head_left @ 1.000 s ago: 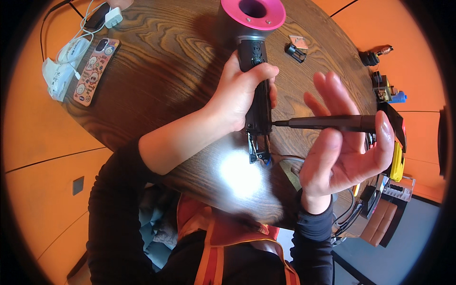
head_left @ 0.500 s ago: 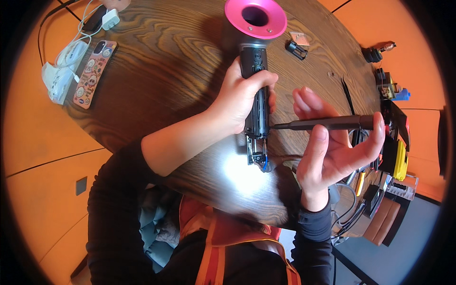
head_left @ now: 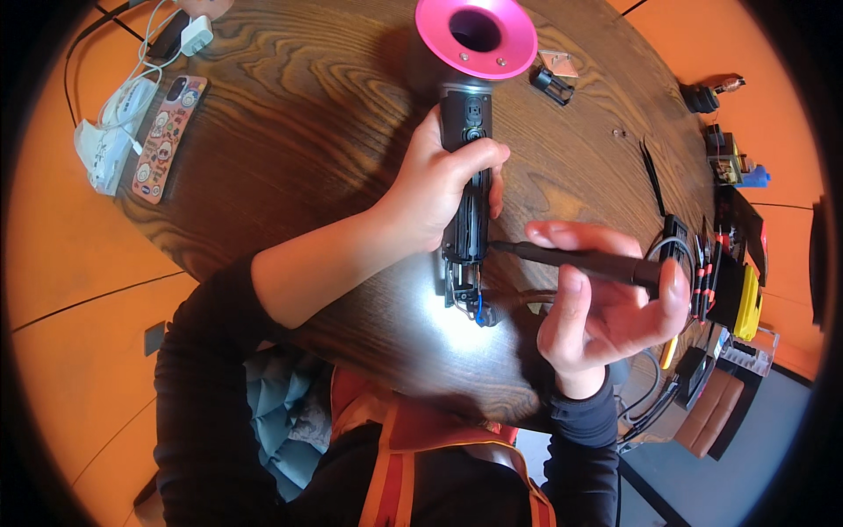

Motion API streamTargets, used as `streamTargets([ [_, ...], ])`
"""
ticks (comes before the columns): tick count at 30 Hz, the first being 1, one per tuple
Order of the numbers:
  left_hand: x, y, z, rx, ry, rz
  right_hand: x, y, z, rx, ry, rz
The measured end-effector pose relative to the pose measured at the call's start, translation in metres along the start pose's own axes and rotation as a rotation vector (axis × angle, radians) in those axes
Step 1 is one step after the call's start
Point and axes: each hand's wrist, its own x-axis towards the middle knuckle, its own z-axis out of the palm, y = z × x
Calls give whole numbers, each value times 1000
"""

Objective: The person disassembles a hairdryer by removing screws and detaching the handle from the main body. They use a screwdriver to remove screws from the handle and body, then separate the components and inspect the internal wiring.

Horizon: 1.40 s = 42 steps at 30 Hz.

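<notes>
A hair dryer [head_left: 474, 176] with a pink ring-shaped head and a dark handle lies in front of me, head pointing away. My left hand [head_left: 443, 180] is wrapped round its handle, thumb across the front. The handle's lower end is opened up, and wires, one of them blue, show at its internal parts [head_left: 465, 290]. A slim black screwdriver [head_left: 597, 262] is held between the thumb and fingers of my right hand [head_left: 606, 307]. Its tip is at the right side of the handle, near the lower end; whether it touches a screw is too small to tell.
A phone in a patterned case [head_left: 169, 139] and a white charger [head_left: 197, 35] with cables lie on the far left of the wooden table [head_left: 290, 114]. A small black part [head_left: 551, 86] sits far right. Tweezers [head_left: 652, 176] and several tools line the right edge. A bright light spot falls near the handle's end.
The screwdriver has tilted, its rear end dropping toward me, and the fingers of my right hand have curled in more around it. The left hand keeps its hold on the hair dryer.
</notes>
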Motion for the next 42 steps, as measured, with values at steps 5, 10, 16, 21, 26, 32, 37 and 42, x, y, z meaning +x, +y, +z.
streamTargets([
  [5,0,0,-1,11,13,50,-7,0,7,46,250,5],
  [10,1,-2,-5,62,-30,86,-8,-4,2,-152,262,82],
  [16,5,-1,-9,418,-11,242,-7,-2,-1,-147,96,35],
  [21,-1,7,-16,266,-129,102,-6,-2,-2,-125,122,66],
  [26,0,6,-15,252,-138,93,-2,-10,-3,-140,50,112],
  [32,3,1,-16,250,-113,162,8,-21,-10,-178,-15,130],
  [37,3,0,-16,220,-128,126,20,-26,-23,-223,-19,195],
  [42,0,0,-13,197,-98,115,30,-23,-31,-4,-235,194],
])
